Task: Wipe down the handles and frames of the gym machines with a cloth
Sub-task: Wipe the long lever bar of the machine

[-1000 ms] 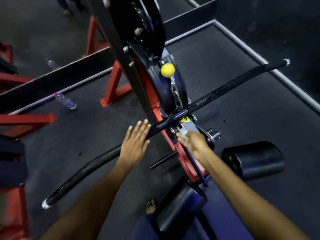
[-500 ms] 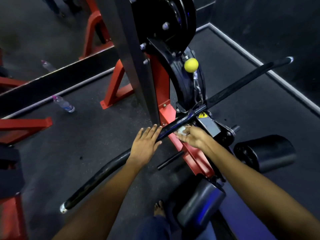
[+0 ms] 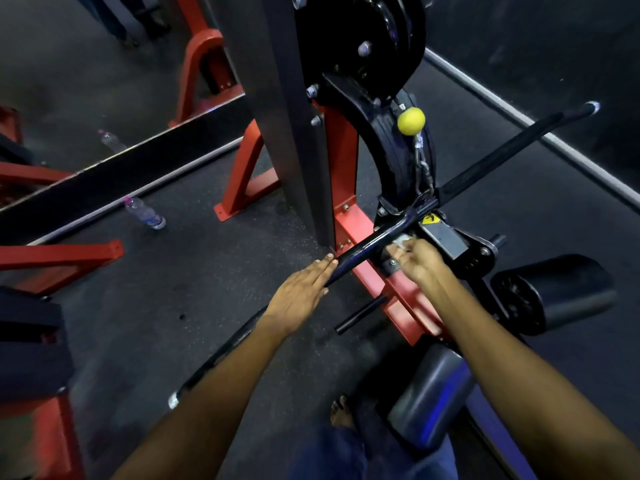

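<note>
A long black pull-down bar hangs by a chain across a red and black gym machine frame. My left hand lies flat with straight fingers on the bar just left of its middle. My right hand pinches a small white cloth and presses it against the machine just under the bar's centre, beside a grey block with a yellow sticker. Most of the cloth is hidden by my fingers.
A yellow ball tops the chain under a black pulley. Black roller pads stand at the right and low centre. A water bottle lies on the dark floor at left. Red frames stand at left.
My head has moved closer and lower to the machine. My right hand with the cloth has shifted a little along the frame under the bar's centre; my left hand stays flat on the bar.
</note>
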The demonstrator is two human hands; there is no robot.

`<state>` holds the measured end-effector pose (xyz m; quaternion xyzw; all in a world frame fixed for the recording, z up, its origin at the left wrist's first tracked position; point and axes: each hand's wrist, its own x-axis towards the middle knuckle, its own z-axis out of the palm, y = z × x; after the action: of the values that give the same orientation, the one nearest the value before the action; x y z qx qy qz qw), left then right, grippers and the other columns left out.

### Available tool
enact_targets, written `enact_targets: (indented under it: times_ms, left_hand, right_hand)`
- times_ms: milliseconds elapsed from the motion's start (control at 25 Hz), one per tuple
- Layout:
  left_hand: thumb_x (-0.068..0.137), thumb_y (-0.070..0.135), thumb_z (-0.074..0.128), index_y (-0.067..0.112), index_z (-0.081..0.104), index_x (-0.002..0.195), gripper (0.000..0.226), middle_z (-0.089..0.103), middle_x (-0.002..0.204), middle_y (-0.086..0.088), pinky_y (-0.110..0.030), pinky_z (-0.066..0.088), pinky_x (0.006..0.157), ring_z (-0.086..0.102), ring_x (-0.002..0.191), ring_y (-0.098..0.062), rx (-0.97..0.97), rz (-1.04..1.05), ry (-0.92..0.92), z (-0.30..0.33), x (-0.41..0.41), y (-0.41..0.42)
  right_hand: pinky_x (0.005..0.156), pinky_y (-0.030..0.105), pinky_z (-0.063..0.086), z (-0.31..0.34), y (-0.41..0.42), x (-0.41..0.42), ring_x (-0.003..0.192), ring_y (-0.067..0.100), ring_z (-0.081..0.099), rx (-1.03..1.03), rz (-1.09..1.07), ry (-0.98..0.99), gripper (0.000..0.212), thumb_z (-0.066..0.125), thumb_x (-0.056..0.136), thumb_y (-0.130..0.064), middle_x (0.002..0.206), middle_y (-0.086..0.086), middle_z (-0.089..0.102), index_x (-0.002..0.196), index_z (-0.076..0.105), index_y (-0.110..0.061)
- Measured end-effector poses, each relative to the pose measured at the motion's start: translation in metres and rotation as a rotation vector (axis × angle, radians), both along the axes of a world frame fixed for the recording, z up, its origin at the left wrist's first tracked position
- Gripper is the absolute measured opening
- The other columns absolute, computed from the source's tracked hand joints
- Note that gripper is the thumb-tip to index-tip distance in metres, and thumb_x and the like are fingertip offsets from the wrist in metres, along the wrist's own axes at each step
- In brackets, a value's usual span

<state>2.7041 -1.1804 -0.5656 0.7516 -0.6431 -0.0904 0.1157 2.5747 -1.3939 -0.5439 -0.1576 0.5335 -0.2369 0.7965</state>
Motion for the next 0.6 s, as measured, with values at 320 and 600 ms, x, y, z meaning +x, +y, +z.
enact_targets:
  times_ms: [320,600]
  left_hand:
    - [0.097,0.019,0.044,0.012,0.037,0.146,0.05,0.038,0.151,-0.006,-0.037,0.051,0.094,0.049,0.13,-0.025,0.039,0.036,0.071,0.01,0.001,0.026]
    - [0.1,0.026,0.042,0.019,0.028,0.15,0.052,0.03,0.156,-0.004,-0.042,0.046,0.1,0.042,0.135,-0.026,0.121,0.182,0.068,0.01,-0.002,0.042]
  right_hand:
    - [0.07,0.025,0.053,0.01,0.029,0.002,0.065,0.022,0.058,-0.02,0.146,0.049,0.033,0.024,0.091,0.013,0.078,0.01,0.05,0.075,0.045,-0.005]
    - [0.072,0.024,0.047,0.011,0.084,0.014,0.064,0.013,0.051,-0.058,0.435,0.055,0.036,0.026,0.09,0.014,0.07,0.003,0.049,0.071,0.043,-0.011]
